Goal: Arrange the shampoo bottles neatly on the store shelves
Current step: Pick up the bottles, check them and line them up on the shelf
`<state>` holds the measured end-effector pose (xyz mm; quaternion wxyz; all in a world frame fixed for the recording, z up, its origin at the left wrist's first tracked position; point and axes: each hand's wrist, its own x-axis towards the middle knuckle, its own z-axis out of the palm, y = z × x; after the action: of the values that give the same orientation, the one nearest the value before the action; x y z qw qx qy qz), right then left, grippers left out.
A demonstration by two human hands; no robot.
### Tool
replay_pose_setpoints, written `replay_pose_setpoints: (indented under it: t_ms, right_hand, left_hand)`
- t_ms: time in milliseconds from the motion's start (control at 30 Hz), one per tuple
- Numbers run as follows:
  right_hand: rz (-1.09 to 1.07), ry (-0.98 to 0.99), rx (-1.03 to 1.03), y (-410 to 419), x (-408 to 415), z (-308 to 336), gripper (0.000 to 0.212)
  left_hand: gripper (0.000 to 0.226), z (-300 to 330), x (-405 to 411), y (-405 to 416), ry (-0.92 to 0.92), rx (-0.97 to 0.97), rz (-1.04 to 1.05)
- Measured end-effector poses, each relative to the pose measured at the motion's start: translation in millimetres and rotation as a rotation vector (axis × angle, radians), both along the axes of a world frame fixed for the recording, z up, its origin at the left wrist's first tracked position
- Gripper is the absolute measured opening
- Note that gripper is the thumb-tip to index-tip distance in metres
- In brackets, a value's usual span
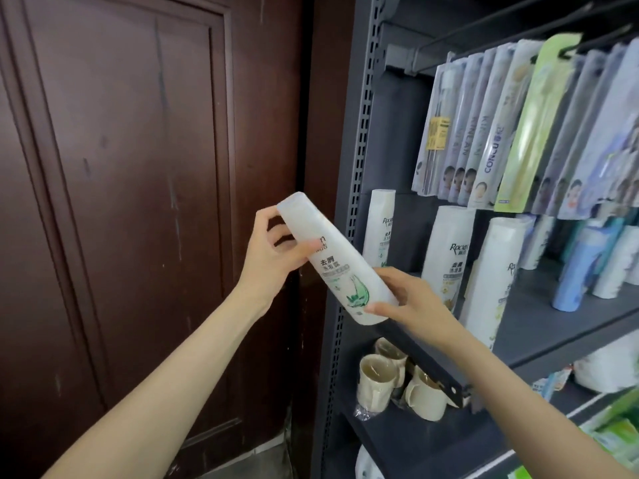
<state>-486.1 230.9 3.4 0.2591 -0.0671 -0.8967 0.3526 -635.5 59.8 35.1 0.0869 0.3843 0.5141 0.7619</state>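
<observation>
At the left of the frame stands a dark brown panelled wooden door (138, 202), which plays no part in the work. In front of it, left of centre, the left hand (273, 250) grips the flat cap end of a white plastic shampoo bottle with a green leaf print (337, 264), thumb under and fingers curled over the top. The bottle lies tilted, cap toward the upper left and base toward the lower right, where the right hand (411, 299) pinches its lower end between thumb and fingers. Holding both ends this way probably lets the person turn the label forward and steer the bottle upright before it goes in.

The bottle is in the air, just outside the left post of the dark grey metal shelf rack (356, 167), not yet on any shelf. Further right, on the middle shelf, three matching white upright shampoo bottles (446, 257) stand in a loose row with labels facing out, so the held one likely belongs beside them. Above them hang packaged toothbrushes (501, 133); below sit beige plastic mugs (377, 382). At the right a pale blue bottle (574, 271) stands among other bottles.
</observation>
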Motion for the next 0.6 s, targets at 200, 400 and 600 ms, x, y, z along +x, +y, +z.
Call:
replay_pose_setpoints:
  t_ms: [200, 400, 600]
  right_hand:
    - [-0.227, 0.021, 0.364, 17, 19, 45, 0.047]
    - [-0.454, 0.128, 0.568, 51, 49, 98, 0.03]
    - [-0.463, -0.006, 0.503, 95, 55, 121, 0.032]
  left_hand:
    - [0.062, 18, 22, 46, 0.272, -0.062, 0.175]
    - [0.06, 24, 35, 101, 0.374, -0.161, 0.231]
    - [0.057, 27, 31, 150, 0.322, -0.197, 0.317]
